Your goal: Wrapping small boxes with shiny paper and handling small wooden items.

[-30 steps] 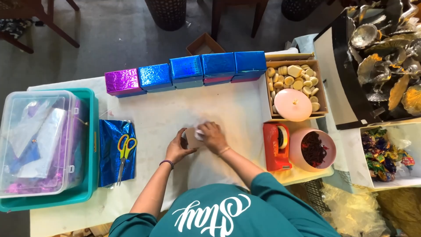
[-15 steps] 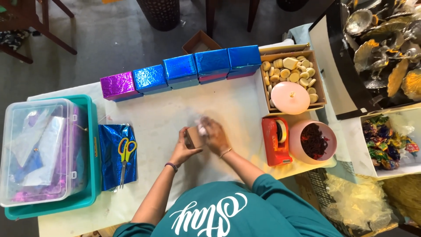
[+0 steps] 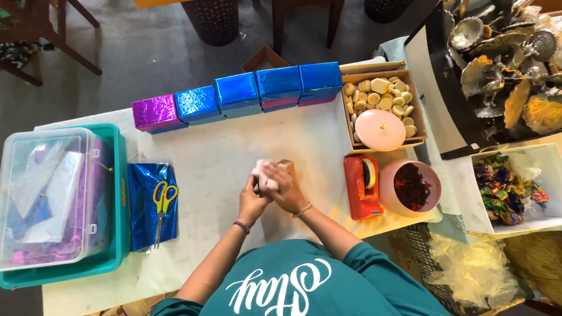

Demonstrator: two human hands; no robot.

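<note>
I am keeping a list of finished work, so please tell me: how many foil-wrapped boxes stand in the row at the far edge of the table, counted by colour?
Purple foil-wrapped box: 1
Blue foil-wrapped boxes: 4
Total: 5

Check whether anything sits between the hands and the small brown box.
Nothing visible does. Both the left hand and right hand are already on the small brown box, with a white wad pressed against it.

Row of wrapped boxes point(image 3: 237, 96) stood upper centre. Lidded tub point(image 3: 50, 196) sat left, scissors point(image 3: 162, 206) beside it. Tape dispenser point(image 3: 363, 187) lay right of centre.
</note>
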